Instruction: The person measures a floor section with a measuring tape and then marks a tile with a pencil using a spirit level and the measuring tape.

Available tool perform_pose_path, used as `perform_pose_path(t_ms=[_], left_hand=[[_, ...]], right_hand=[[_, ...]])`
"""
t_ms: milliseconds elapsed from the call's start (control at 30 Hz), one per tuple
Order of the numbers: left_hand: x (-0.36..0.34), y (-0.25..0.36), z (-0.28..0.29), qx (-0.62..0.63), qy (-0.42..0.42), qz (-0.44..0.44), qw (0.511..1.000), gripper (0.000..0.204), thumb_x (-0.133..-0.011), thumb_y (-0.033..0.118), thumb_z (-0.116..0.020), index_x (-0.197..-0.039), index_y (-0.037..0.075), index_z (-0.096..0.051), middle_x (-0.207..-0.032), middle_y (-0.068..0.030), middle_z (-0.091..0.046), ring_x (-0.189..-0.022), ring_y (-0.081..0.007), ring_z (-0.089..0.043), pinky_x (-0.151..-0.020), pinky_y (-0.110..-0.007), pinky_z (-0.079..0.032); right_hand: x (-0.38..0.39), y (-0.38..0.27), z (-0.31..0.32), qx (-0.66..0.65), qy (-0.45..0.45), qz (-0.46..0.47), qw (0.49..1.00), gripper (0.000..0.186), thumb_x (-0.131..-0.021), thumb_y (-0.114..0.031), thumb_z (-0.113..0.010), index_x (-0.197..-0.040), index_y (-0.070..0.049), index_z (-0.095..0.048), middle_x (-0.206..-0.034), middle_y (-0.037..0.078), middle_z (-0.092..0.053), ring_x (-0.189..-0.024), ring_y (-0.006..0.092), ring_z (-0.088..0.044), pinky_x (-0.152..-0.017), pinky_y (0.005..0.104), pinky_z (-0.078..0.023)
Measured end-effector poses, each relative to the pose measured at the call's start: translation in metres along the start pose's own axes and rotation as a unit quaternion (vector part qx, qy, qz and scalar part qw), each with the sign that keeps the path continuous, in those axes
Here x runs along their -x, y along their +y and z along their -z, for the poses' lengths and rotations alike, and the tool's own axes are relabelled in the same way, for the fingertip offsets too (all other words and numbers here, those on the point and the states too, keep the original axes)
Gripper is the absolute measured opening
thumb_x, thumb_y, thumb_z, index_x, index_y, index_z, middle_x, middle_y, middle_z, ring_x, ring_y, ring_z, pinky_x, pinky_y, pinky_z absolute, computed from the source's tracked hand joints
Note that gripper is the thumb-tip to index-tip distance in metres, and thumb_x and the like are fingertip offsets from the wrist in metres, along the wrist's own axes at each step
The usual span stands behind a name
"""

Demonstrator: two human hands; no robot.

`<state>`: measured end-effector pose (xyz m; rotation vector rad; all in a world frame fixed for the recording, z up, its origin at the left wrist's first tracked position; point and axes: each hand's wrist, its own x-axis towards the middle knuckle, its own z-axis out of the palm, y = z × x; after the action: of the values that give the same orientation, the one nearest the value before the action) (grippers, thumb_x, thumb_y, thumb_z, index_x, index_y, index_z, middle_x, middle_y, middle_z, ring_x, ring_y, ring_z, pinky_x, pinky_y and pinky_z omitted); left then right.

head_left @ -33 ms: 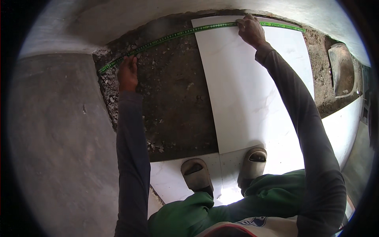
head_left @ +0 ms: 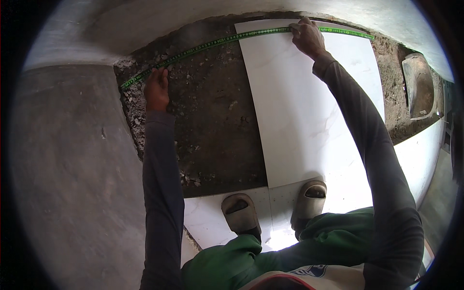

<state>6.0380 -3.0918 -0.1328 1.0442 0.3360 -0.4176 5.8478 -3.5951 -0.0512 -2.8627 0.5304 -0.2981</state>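
Note:
A green tape measure [head_left: 216, 42] stretches across the bare rubble floor [head_left: 212, 116] and over the far end of a white marbled tile [head_left: 309, 101], from the corner at the left to the tile's right side. My left hand [head_left: 157, 91] grips the tape near that corner, fingers curled at its edge. Further right, my right hand [head_left: 308, 38] has its fingers closed on the tape above the tile; some of the tape is hidden under them.
Plastered walls [head_left: 193, 9] border the top, with a grey slab [head_left: 67, 159] at the left. A curved worn piece [head_left: 419, 86] lies in rubble at the right. My feet in sandals [head_left: 239, 212] rest on white tiles [head_left: 205, 222] along the lower edge.

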Motion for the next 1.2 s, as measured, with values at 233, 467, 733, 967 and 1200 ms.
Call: perform_pose_path(t_ms=[233,467,733,967,1200], left_hand=[[0.04,0.019,-0.037,-0.671,-0.024,-0.355,0.65,0.025,-0.105,0.023,-0.062,-0.112,0.002,-0.075,-0.114,-0.0193,-0.072,-0.112,-0.032,-0.069,-0.097,-0.042,-0.054],[0.031,0.023,-0.013,-0.015,0.024,-0.024,0.999,0.039,-0.103,0.024,-0.068,-0.134,0.001,-0.06,-0.121,-0.0081,-0.069,-0.116,-0.0225,-0.067,-0.092,-0.032,-0.053],[0.039,0.009,-0.031,-0.438,-0.084,-0.275,0.851,0.033,-0.107,0.017,-0.06,-0.133,-0.003,-0.058,-0.13,-0.0113,-0.062,-0.123,-0.0236,-0.062,-0.105,-0.034,-0.052],[0.028,0.012,-0.011,-0.275,-0.038,-0.163,0.947,0.044,-0.106,0.015,-0.061,-0.144,-0.002,-0.049,-0.137,-0.0125,-0.06,-0.127,-0.0238,-0.06,-0.11,-0.034,-0.048],[0.017,0.013,-0.008,-0.049,-0.015,-0.019,0.999,0.062,-0.103,0.027,-0.069,-0.153,0.003,-0.043,-0.14,-0.0085,-0.061,-0.131,-0.0208,-0.058,-0.108,-0.03,-0.043]], right_hand=[[-0.002,0.018,-0.007,0.01,-0.001,0.045,0.999,0.028,-0.096,-0.015,-0.06,-0.118,-0.013,-0.077,-0.122,0.018,-0.066,-0.112,0.0395,-0.063,-0.095,0.049,-0.053],[-0.005,-0.016,-0.005,-0.022,-0.004,0.02,1.0,0.026,-0.096,-0.015,-0.063,-0.117,-0.013,-0.077,-0.117,0.016,-0.066,-0.109,0.0386,-0.063,-0.095,0.0481,-0.052],[-0.005,0.029,0.004,-0.027,0.034,0.067,0.997,0.025,-0.095,-0.01,-0.061,-0.113,-0.011,-0.078,-0.112,0.02,-0.069,-0.104,0.0404,-0.065,-0.093,0.0484,-0.054],[-0.004,-0.003,0.0,0.002,0.0,0.019,1.0,0.022,-0.092,-0.018,-0.065,-0.109,-0.016,-0.078,-0.118,0.013,-0.066,-0.111,0.0374,-0.062,-0.097,0.0485,-0.054],[-0.004,0.0,0.003,0.007,-0.02,-0.013,1.0,0.027,-0.094,-0.019,-0.063,-0.116,-0.018,-0.079,-0.124,0.014,-0.064,-0.114,0.0397,-0.061,-0.099,0.0491,-0.053]])
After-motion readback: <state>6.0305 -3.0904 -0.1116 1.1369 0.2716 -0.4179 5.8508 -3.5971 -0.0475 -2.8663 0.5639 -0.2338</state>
